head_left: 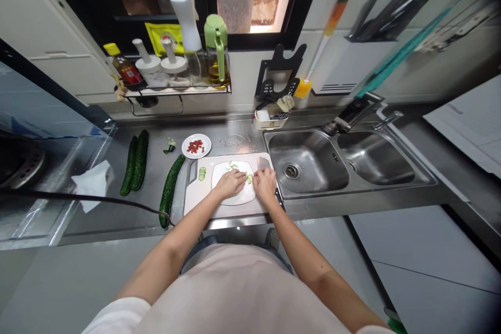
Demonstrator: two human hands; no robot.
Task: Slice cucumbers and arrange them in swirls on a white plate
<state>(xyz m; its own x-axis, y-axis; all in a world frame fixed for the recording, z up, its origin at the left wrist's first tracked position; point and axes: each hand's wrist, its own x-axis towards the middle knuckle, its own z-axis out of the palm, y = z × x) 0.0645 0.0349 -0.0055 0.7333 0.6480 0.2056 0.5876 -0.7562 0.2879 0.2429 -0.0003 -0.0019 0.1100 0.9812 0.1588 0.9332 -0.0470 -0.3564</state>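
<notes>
Together over a white plate [237, 199], a person's left hand [231, 183] and right hand [265, 182] flank pale green cucumber slices [249, 178], fingers loosely curled; whether either one pinches a slice cannot be told. More slices lie near the plate's far edge. Beneath it is a cutting board [195, 204], with a knife [279, 198] partly hidden by the right hand. Left of the board, three whole cucumbers [171, 190] rest on the steel counter [152, 214].
</notes>
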